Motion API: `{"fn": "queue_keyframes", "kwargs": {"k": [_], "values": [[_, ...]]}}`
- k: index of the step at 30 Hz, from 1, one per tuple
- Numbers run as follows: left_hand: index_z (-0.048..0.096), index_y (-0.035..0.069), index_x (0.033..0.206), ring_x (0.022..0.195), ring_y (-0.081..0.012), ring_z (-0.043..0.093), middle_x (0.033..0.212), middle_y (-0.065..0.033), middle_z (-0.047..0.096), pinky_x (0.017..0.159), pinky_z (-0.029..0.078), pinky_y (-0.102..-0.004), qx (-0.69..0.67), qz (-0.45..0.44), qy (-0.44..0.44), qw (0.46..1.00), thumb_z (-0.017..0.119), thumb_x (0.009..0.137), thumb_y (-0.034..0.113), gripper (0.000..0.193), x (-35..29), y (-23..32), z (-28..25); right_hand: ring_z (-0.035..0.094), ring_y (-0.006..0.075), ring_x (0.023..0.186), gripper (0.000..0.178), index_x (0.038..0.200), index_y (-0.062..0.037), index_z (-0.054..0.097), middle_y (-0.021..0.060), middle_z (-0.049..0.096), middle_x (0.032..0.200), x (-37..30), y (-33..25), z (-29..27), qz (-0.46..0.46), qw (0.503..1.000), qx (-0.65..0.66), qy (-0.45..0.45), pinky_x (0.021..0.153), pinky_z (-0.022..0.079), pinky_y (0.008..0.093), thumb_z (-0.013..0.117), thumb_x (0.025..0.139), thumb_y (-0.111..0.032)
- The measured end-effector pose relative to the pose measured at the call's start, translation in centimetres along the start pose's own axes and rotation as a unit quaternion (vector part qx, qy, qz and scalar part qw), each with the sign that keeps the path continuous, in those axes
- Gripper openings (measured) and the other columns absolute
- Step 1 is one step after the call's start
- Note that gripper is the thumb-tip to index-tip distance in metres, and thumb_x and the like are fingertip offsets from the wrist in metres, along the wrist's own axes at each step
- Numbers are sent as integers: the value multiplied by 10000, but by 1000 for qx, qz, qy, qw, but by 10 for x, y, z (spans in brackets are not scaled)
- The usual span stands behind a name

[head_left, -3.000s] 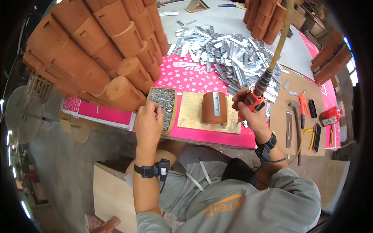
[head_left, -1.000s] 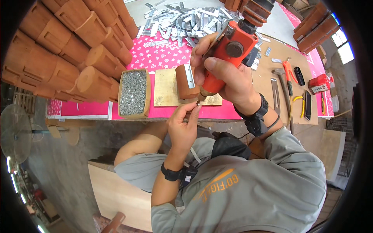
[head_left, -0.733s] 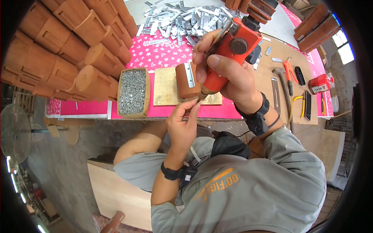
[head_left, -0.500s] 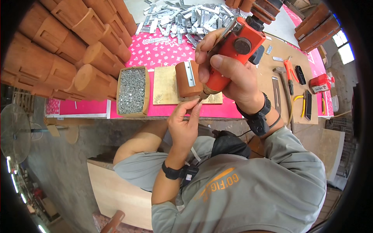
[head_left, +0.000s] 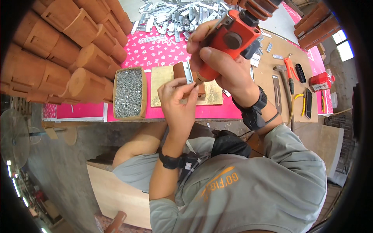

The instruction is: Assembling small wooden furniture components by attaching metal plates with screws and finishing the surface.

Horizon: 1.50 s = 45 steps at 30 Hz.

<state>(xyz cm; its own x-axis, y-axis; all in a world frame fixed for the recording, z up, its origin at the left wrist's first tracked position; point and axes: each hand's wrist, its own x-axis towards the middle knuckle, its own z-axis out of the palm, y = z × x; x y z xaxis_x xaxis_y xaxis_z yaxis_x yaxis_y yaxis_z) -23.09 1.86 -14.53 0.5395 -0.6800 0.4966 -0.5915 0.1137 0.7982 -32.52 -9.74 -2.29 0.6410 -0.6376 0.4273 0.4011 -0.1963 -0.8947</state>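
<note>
My right hand (head_left: 233, 73) is wrapped round a red power screwdriver (head_left: 245, 33), its nose angled down and to the left. Under that nose, my left hand (head_left: 176, 105) has thumb and fingers pinched at the dark bit tip; whatever small thing they hold is hidden. Both meet over a reddish-brown cylindrical block (head_left: 179, 70), which lies on a pale wooden board (head_left: 161, 72). A silver metal strip (head_left: 188, 71) with holes runs along the top of the block, and the left fingers partly cover its near end.
Left of the board stands a cardboard box of screws (head_left: 129, 93), with stacked brown cylinders (head_left: 87, 79) beyond it. Loose metal strips (head_left: 182, 17) are heaped at the back. A hammer (head_left: 285, 77), orange-handled pliers (head_left: 289, 70) and a red bottle (head_left: 321, 82) lie to the right.
Both hands and the screwdriver have shifted up and slightly left, from the block's near edge to over the block beside the metal strip.
</note>
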Motion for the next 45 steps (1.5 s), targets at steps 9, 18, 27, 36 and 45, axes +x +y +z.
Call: {"fn": "queue_keyframes", "kwargs": {"k": [9,18,27,36,45], "values": [[806,63,952,1282,-333,498,1373,-154,579,1097,404,-444,-3,-73,-32,997,826,811,133,159,23,-12,7,679,171,769,249,1122,-7,617,113,683,999,20,22,-2,-4,999,-13,29,682,552,307,596,878,-49],[799,25,992,1251,-321,601,1429,-215,535,1004,517,-392,-111,-161,-25,980,814,846,111,170,14,-13,8,679,172,733,239,1085,10,609,115,671,973,19,24,-1,-10,1000,-18,-7,648,563,307,580,850,-22],[564,27,1419,1381,-359,497,1531,-234,439,1102,464,-426,-114,-45,-54,991,870,809,154,694,-2,-19,6,682,170,763,259,1094,17,594,124,658,983,14,24,2,-7,1000,-27,-15,651,569,298,550,839,16],[455,26,1504,1423,-402,443,1560,-250,400,1132,440,-459,-114,-31,-70,991,908,748,152,890,-8,-28,11,676,136,706,194,983,41,644,94,683,857,14,23,13,-20,1000,5,6,635,573,292,596,796,63],[454,29,1506,1433,-398,435,1571,-246,397,1136,432,-460,-83,-25,-62,994,898,762,165,877,-11,-28,12,661,168,762,208,1046,3,564,105,629,921,14,30,5,-36,994,-85,-51,674,573,317,536,842,28]]}}
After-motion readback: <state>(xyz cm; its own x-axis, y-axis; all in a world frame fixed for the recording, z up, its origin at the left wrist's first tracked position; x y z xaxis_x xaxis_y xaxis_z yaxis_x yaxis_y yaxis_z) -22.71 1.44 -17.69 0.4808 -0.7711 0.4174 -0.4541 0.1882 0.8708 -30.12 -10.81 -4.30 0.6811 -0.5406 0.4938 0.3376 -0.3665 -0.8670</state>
